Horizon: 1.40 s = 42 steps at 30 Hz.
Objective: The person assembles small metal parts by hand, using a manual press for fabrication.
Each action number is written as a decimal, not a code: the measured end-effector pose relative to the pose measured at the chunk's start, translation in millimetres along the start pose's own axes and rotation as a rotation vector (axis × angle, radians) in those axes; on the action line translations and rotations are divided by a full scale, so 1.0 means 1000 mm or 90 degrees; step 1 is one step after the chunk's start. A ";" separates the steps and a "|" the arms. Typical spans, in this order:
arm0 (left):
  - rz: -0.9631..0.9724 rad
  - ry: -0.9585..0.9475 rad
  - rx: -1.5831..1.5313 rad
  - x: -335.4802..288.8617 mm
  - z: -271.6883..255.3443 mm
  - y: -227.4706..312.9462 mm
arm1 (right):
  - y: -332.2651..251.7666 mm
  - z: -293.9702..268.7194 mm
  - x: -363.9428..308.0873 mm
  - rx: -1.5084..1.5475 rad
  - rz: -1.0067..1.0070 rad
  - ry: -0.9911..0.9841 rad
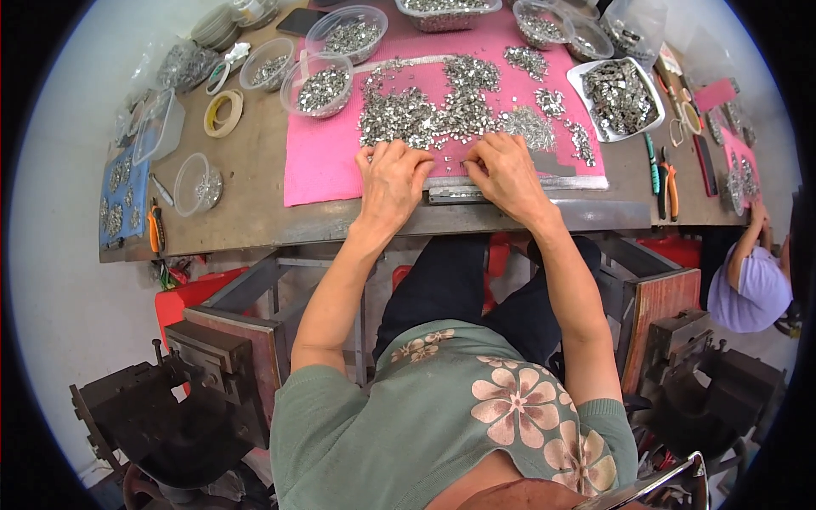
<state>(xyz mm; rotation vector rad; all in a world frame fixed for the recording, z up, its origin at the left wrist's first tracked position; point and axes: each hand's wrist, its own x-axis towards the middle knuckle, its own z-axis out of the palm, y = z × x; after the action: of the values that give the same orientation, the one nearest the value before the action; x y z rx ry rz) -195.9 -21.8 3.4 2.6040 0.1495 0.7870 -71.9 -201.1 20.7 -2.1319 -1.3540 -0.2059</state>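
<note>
Both my hands work at the front of a pink mat, by a heap of small silvery metal pieces (399, 117). My left hand (393, 174) is at the heap's near edge, its fingers bent and drawn together; what they hold, if anything, is too small to see. My right hand (507, 174) has curled fingers, thumb and forefinger close together beside a few loose pieces; its grip is likewise hidden. Just below the fingers, a narrow dark metal bar (455, 196) lies along the mat's front edge. A flatter pile of thin silvery pieces (529, 127) spreads beyond my right hand.
Clear bowls of metal parts (321, 87) stand behind the heap. To the right are a white tray (586, 106) of metal parts and orange-handled pliers (671, 191). A tape roll (223, 114) lies left. Another person (748, 280) works at the far right.
</note>
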 end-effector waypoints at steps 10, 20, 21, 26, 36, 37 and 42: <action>0.002 -0.072 -0.061 0.004 0.001 0.003 | 0.012 -0.011 -0.006 -0.015 -0.005 -0.016; -0.102 -0.090 -0.328 -0.016 -0.007 0.033 | 0.013 -0.003 -0.004 0.075 0.013 -0.013; -0.081 -0.079 -0.342 -0.018 -0.006 0.033 | 0.013 -0.001 -0.005 0.076 0.013 -0.014; -0.036 -0.063 -0.331 -0.019 -0.002 0.033 | 0.010 -0.003 -0.005 0.047 -0.010 -0.010; 0.062 -0.039 -0.186 -0.022 -0.001 0.038 | -0.010 -0.016 -0.021 0.149 0.083 -0.015; 0.062 -0.039 -0.187 -0.022 -0.001 0.039 | -0.017 -0.017 -0.024 0.155 0.080 -0.002; 0.098 0.018 -0.156 -0.025 -0.001 0.039 | -0.032 0.001 -0.036 0.189 0.018 0.088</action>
<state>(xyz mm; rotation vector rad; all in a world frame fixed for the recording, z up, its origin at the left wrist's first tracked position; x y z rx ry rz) -217.8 -62.7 8.0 2.3930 -0.1331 0.8372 -116.8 -218.8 17.2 -1.8532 -1.1942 -0.1287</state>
